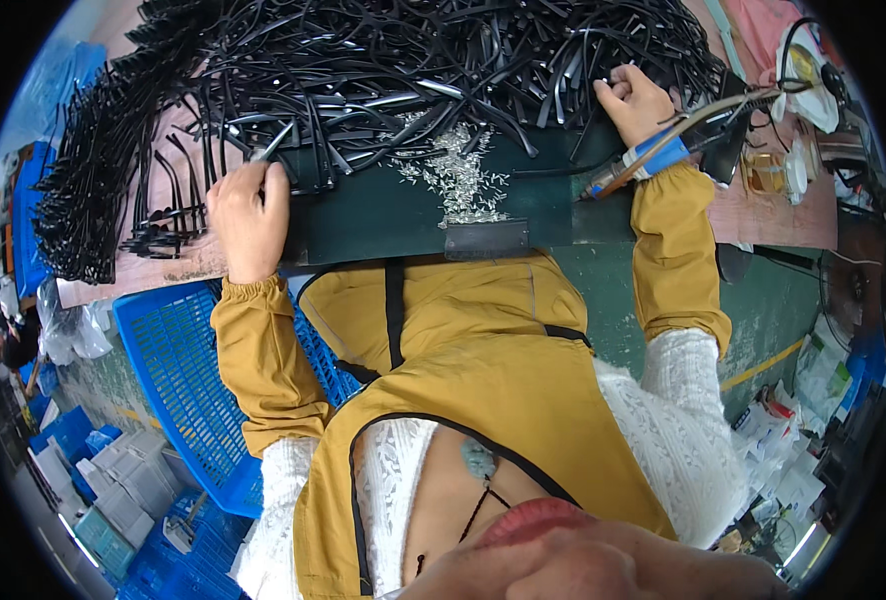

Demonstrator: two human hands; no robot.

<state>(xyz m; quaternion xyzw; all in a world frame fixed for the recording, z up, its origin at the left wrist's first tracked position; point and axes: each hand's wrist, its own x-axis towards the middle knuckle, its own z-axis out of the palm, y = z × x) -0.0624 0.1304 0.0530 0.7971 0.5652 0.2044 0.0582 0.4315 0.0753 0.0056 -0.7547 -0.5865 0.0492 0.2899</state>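
Note:
A large heap of black eyeglass temples [393,60] covers the far side of the bench. My left hand [250,215] is closed at the heap's near left edge, its fingers curled; a shiny temple tip [281,137] shows just beyond them, and I cannot make out whether they grip it. At the heap's right edge is my right hand [635,105], with thumb and fingers bent together among the temples; what they hold is hidden. Between the hands, small silver metal pins [458,170] are scattered on a dark green mat [353,220]. By my right wrist lies a blue-gripped tool [653,155] with a hose.
Neat rows of temples [78,200] stand along the bench's left side. A small dark block [487,240] sits at the mat's near edge. Below left is a blue plastic basket [183,370]. A small container of amber liquid [765,173] stands at the right.

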